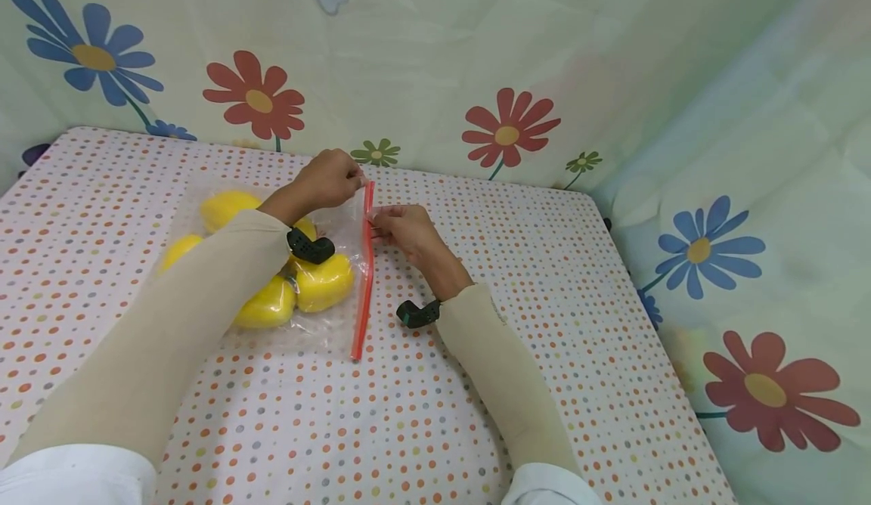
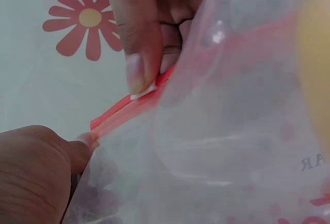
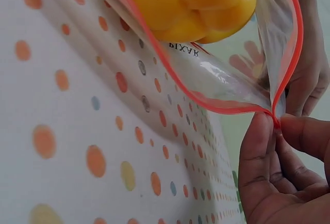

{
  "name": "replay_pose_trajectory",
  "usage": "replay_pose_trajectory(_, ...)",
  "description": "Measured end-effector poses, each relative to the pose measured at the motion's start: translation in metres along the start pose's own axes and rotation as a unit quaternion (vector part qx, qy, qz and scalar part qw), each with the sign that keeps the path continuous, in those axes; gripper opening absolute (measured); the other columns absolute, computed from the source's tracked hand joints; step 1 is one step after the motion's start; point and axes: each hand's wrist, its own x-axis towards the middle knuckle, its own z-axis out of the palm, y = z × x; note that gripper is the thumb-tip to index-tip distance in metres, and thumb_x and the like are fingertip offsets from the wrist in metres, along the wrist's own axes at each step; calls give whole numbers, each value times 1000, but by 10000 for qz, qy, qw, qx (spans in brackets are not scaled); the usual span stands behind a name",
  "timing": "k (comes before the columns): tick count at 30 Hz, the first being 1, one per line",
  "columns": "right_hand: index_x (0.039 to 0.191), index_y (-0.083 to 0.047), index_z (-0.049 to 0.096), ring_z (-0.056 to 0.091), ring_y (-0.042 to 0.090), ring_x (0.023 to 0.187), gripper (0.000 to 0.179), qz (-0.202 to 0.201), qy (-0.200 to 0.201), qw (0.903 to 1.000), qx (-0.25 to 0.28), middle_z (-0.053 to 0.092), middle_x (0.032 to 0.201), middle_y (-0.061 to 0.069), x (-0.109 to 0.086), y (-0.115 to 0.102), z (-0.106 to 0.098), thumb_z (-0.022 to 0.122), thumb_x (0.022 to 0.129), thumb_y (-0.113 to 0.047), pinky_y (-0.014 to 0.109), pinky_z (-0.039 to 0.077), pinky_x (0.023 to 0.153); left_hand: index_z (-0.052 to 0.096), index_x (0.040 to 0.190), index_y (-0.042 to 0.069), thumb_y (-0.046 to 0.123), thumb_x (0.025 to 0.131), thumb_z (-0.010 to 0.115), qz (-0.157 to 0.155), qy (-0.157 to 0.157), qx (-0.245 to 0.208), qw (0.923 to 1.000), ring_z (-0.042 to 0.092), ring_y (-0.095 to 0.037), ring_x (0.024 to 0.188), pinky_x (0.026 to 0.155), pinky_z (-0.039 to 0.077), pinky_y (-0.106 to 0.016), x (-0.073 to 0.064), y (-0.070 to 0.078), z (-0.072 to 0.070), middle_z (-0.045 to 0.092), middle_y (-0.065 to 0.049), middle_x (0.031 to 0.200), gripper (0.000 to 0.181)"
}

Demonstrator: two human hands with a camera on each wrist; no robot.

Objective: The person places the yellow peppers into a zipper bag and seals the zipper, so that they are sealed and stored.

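Observation:
Several yellow bell peppers [image 1: 325, 284] lie inside a clear zip bag [image 1: 333, 331] with a red zip strip. At the far end of that strip, my left hand [image 1: 331, 178] pinches the bag's corner; the left wrist view shows this hand [image 2: 36, 170] at lower left. My right hand [image 1: 408, 230] pinches the strip a little nearer, between thumb and fingers. A small white piece shows under its thumb in the left wrist view. Seen from the right wrist, the bag's mouth gapes beside the right hand [image 3: 283, 170], with one bell pepper [image 3: 191, 4] visible inside.
A table [image 1: 286, 429] with a dotted cover carries the bag. Behind it and to the right hang pale curtains [image 1: 408, 59] with printed flowers. A black wrist device [image 1: 309, 246] sits on the left wrist, another [image 1: 417, 314] on the right.

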Motion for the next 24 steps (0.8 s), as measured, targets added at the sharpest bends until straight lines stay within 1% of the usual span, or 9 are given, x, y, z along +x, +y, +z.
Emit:
replay_pose_trajectory(3, 109, 9, 64, 66, 17, 68, 22, -37, -76, 9999, -102, 67, 89, 13, -4, 3, -2, 64, 94, -7, 41, 55, 83, 73, 98, 0, 15, 100, 54, -5, 25, -9, 10000, 46, -22, 65, 58, 37, -31, 1, -1, 1, 53, -8, 69, 25)
replay_pose_trajectory(6, 108, 9, 65, 66, 17, 69, 21, -12, -158, 9997, -178, 67, 90, 13, -8, 5, -3, 64, 94, -7, 40, 55, 82, 73, 95, 0, 17, 100, 53, -33, 48, 7, 10000, 45, -22, 63, 56, 36, -31, 2, -2, 0, 50, -8, 67, 27)
replay_pose_trajectory(12, 107, 8, 66, 67, 17, 68, 21, 98, -303, 9990, -318, 68, 88, 13, -17, 8, -3, 63, 95, -8, 38, 57, 78, 72, 101, -1, 17, 101, 53, -176, 195, -79, 9996, 44, -22, 63, 55, 36, -31, 1, -2, -2, 52, -9, 70, 26)
replay_pose_trajectory(14, 107, 8, 66, 66, 17, 68, 20, 119, -343, 9987, -357, 68, 86, 13, -20, 9, -3, 63, 95, -8, 37, 57, 76, 72, 97, -2, 17, 101, 52, -198, 230, -101, 9995, 43, -22, 62, 54, 35, -30, 1, -1, -3, 50, -9, 68, 28)
replay_pose_trajectory(18, 106, 7, 66, 66, 17, 69, 20, 170, -315, 9984, -441, 68, 86, 13, -24, 11, -3, 65, 94, -9, 36, 57, 75, 72, 96, -2, 18, 101, 53, -208, 264, -127, 9994, 42, -21, 60, 53, 35, -30, 1, -1, -3, 47, -8, 65, 29)
replay_pose_trajectory(21, 107, 6, 67, 67, 16, 70, 21, 210, -286, 9980, -525, 68, 88, 12, -27, 14, -3, 66, 93, -10, 34, 58, 74, 72, 99, -1, 17, 100, 53, -208, 299, -157, 9992, 43, -21, 59, 52, 35, -29, 1, -1, -3, 48, -8, 65, 27)
replay_pose_trajectory(24, 109, 6, 66, 67, 17, 71, 21, 232, -320, 9977, -542, 68, 89, 12, -30, 17, -3, 65, 93, -9, 33, 58, 73, 72, 96, -2, 17, 100, 53, -175, 330, -167, 9992, 43, -20, 57, 51, 34, -29, 1, -1, -2, 47, -8, 64, 27)
